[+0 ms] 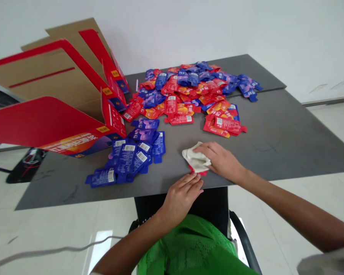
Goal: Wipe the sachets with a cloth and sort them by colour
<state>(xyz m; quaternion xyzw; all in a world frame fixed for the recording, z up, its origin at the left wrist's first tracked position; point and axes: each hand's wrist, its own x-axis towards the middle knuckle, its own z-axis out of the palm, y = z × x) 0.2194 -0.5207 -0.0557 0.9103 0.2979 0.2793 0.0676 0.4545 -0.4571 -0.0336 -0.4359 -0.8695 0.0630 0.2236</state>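
My right hand is closed on a folded white cloth and presses it down near the front edge of the table. Under the cloth lies a red pouch, mostly hidden, with only its near end showing. My left hand rests at that near end, fingers stretched out and fingertips touching the pouch. Left of my hands, several blue pouches lie in an overlapping pile, most with barcodes up. A small stack of red pouches lies beyond my right hand.
A large heap of mixed red and blue pouches covers the back of the grey table. Two open red cardboard boxes stand at the left, flaps raised. A black chair is below the front edge, and a grey cable crosses the floor.
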